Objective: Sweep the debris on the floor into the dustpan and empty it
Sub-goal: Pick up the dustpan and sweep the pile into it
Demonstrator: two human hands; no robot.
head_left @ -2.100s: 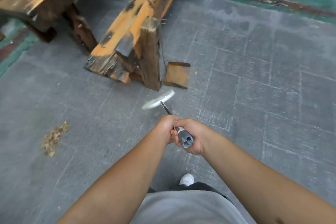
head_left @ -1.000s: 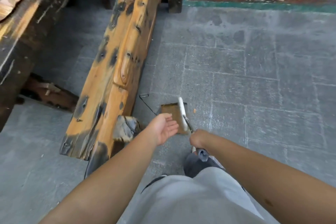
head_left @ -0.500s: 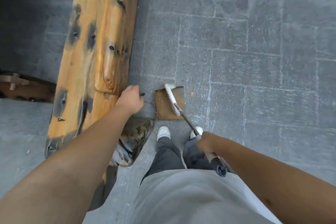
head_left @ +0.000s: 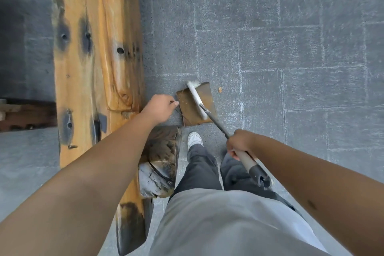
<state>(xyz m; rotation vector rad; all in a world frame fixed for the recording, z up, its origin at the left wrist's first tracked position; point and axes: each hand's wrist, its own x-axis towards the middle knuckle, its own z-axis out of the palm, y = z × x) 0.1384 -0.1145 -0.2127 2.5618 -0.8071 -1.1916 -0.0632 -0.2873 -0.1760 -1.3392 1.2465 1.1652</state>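
A rusty brown dustpan (head_left: 188, 106) lies on the grey stone floor just ahead of my feet. Its thin wire handle (head_left: 176, 103) runs off its left side, and my left hand (head_left: 161, 107) is closed around that wire. My right hand (head_left: 239, 143) grips the broom handle (head_left: 247, 161). The white broom head (head_left: 196, 100) rests across the dustpan. A small crumb of debris (head_left: 220, 89) lies on the floor right of the pan.
A long orange wooden bench (head_left: 95, 58) runs along the left, with its dark leg (head_left: 160, 162) right beside my left shoe (head_left: 194, 139). Grey paving stretches to the right and ahead.
I have stepped up to the dustpan and bent over it. My left hand left the broom, reached down and closed on the pan's wire handle. The broom head now lies across the pan.
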